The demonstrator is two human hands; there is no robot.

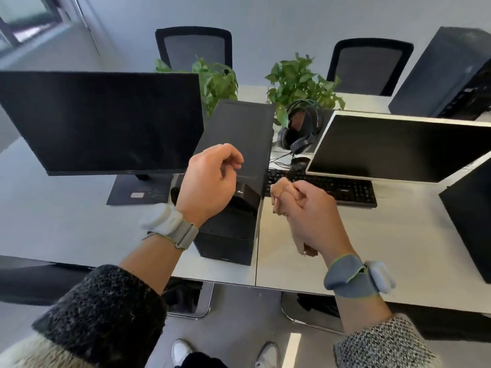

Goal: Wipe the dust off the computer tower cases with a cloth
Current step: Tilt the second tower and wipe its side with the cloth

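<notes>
Left hand: the left hand (210, 181) is raised over the front part of the middle tower case (239, 128), fingers curled in toward the palm, holding nothing that can be seen.
Right hand: the right hand (316, 216) is clenched round a bunched, peach-coloured cloth (281, 197); one end sticks out past the knuckles and another tail hangs below the wrist.
Cloth position: held in the air just right of the middle tower case, over the desk (79, 229), not touching the case.
Middle tower case: black, upright on the desk between the two monitors, its top panel facing the camera.
Other tower cases: a second tower case (446, 75) stands at the far right of the desk; a third tower case (470, 216) stands at the right edge, nearer.
Screens: the left monitor (98, 120) and the right monitor (398, 147) are both dark.
Keyboard: a black keyboard (345, 188) lies in front of the right monitor.
Behind: headphones (300, 131) and two potted plants (300, 81) are behind the middle case.
Wrists: each carries a strapped band (170, 224).
</notes>
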